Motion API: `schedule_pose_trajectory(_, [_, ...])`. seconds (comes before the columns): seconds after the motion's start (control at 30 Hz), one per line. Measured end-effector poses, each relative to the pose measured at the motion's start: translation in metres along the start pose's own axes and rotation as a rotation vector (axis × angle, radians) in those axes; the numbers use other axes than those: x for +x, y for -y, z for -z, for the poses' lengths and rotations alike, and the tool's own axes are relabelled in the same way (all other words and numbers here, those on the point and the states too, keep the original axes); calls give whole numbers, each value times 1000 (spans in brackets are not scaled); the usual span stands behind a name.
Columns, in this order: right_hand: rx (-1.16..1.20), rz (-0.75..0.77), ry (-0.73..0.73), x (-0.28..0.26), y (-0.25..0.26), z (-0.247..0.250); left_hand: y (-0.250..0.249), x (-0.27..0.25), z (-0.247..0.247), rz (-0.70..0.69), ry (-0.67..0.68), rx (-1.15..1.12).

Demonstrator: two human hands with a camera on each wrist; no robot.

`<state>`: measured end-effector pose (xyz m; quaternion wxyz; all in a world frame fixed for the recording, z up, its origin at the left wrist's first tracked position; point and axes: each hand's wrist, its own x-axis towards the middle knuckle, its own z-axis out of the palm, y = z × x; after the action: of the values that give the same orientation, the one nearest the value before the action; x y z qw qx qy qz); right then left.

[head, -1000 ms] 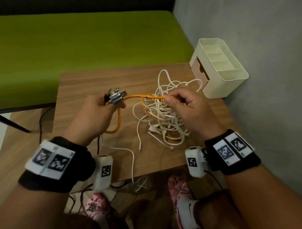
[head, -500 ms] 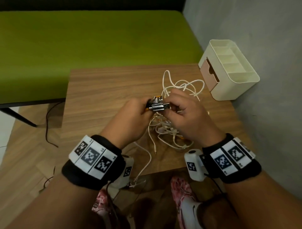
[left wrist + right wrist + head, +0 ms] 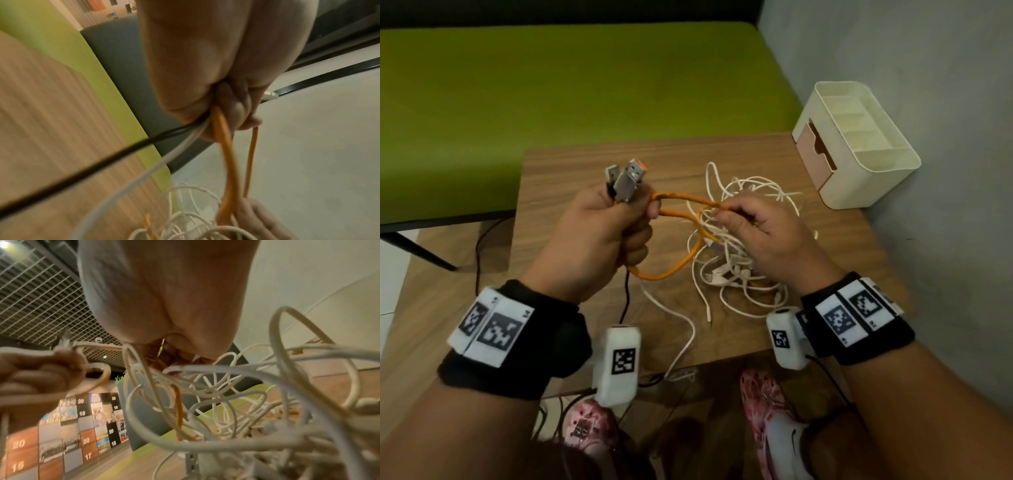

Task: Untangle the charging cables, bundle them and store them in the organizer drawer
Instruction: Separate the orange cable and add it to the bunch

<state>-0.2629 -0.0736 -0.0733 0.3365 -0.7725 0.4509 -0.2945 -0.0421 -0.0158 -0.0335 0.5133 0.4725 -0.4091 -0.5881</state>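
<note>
Gripping two metal plugs (image 3: 627, 178) in a closed fist, the left hand (image 3: 599, 240) holds an orange cable (image 3: 674, 270) looped above the wooden table (image 3: 571, 178); the right hand (image 3: 767, 236) pinches that cable over a heap of white cables (image 3: 736, 274) near the cream organizer (image 3: 859, 147), whose pink drawer (image 3: 816, 156) sits shut; knots stay unclear

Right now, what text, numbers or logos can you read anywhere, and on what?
"20", "16", "19", "17", "15": white numbers on the wall tiles, right wrist view; "20" recurs.
Shoe: a dark swoosh-like logo, no words.
Wristband tags and wrist cameras: black-and-white square codes; tiny print beside them too small to read.
Plugs, organizer: no text visible.
</note>
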Motion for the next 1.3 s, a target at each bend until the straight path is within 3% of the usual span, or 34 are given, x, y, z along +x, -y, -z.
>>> schedule_pose_trajectory(0.1, [55, 51, -139, 2, 4, 4, 5, 3, 10, -9, -144, 497])
schedule_pose_trajectory(0.17, [2, 109, -145, 2, 5, 2, 5, 2, 5, -79, -245, 807])
schedule_pose_trajectory(0.27, [-171, 179, -107, 2, 3, -9, 2, 0, -5, -162, -385, 856])
schedule_pose_trajectory(0.37, [-222, 221, -83, 1, 2, -16, 8, 4, -13, -254, -289, 817])
schedule_pose_trajectory(0.5, [-169, 221, -77, -1, 12, -17, 21, 7, -21, -198, -57, 854])
schedule_pose_trajectory(0.63, [-168, 195, -57, -2, 18, -15, 23, 10, -19, -244, -11, 951])
schedule_pose_trajectory(0.7, [-174, 172, 4, -5, 16, -18, 20, 10, -20, -255, -29, 849])
schedule_pose_trajectory(0.83, [-350, -75, 140, -6, 2, -21, 1, 3, -17, -193, -86, -3])
schedule_pose_trajectory(0.9, [-420, -164, 170, -5, -1, -21, -3, 1, -11, -224, -58, -157])
schedule_pose_trajectory(0.97, [-438, -191, 193, -4, -1, -19, -1, 2, -5, -220, -57, -129])
schedule_pose_trajectory(1.1, [-348, -209, 239, -3, 11, -4, 8, 4, 0, -120, -99, 156])
schedule_pose_trajectory(1.23, [-103, -10, -57, -5, 24, 9, 9, 5, -5, -87, -88, 191])
schedule_pose_trajectory(1.3, [32, 29, -91, -7, 28, 9, 9, 6, -9, -79, -55, 156])
